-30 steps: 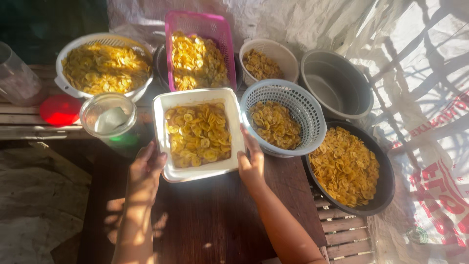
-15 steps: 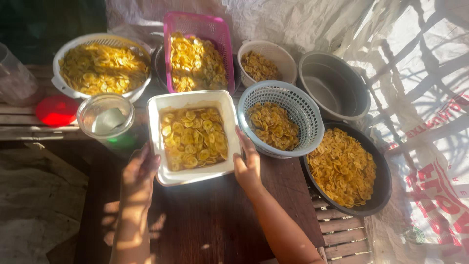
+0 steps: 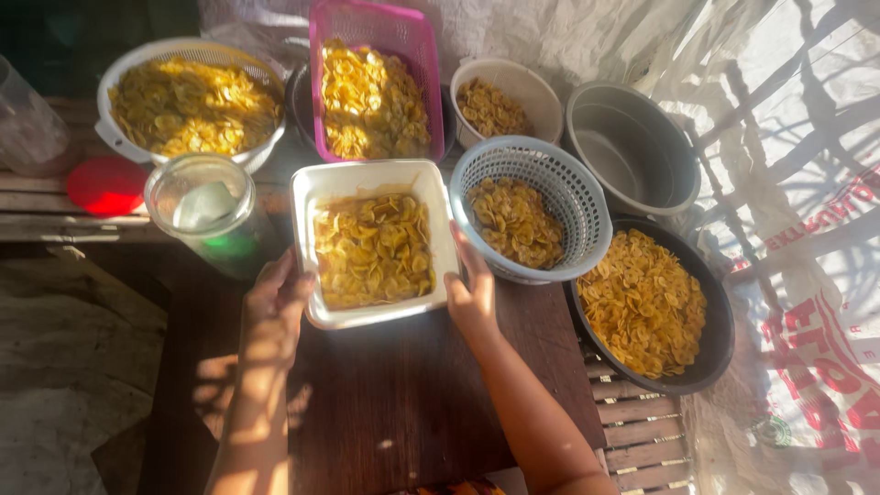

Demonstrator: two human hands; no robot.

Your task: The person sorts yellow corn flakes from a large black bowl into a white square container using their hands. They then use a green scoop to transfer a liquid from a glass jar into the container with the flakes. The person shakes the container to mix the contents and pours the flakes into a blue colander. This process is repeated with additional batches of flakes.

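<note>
Grip: both hands clasp the white square tub [image 3: 374,179] from opposite sides, so that its load stays level and neither side dips.
Left hand [image 3: 275,307]: fingers curl against the tub's left wall near the front corner; palm faces inward, closed on the wall.
Right hand [image 3: 472,293]: fingers lie up along the right wall, thumb side toward the rim, closed on the tub; the forearm runs back toward the lower edge of the view.
Tub's place: on the dark wooden board [image 3: 394,403], at the middle of the group, nearest the person; whether it rests on the board or is raised just off it cannot be told.
Contents: a shallow layer of yellow fried chips [image 3: 371,247], well below the rim, so little can spill.
Right neighbour: a pale blue round strainer [image 3: 587,206] of chips, touching or just beside the tub's right wall, close behind the right hand.
Left neighbour: a clear glass jar [image 3: 197,206] with a green base, open, just beside the left wall.
Far row: a white colander [image 3: 115,137] of chips, a pink basket [image 3: 412,41] of chips, a small cream bowl [image 3: 541,92] of chips and an empty grey pot [image 3: 678,165], all set within arm's reach.
Far right: a wide black pan [image 3: 720,330] of chips, near the strainer.
Left edge: a red lid [image 3: 105,183] lying flat on the slatted bench [image 3: 37,225], apart from the jar.
Ground cover: printed white sacking [image 3: 797,302] under the right-hand vessels, keeping them off the ground.
</note>
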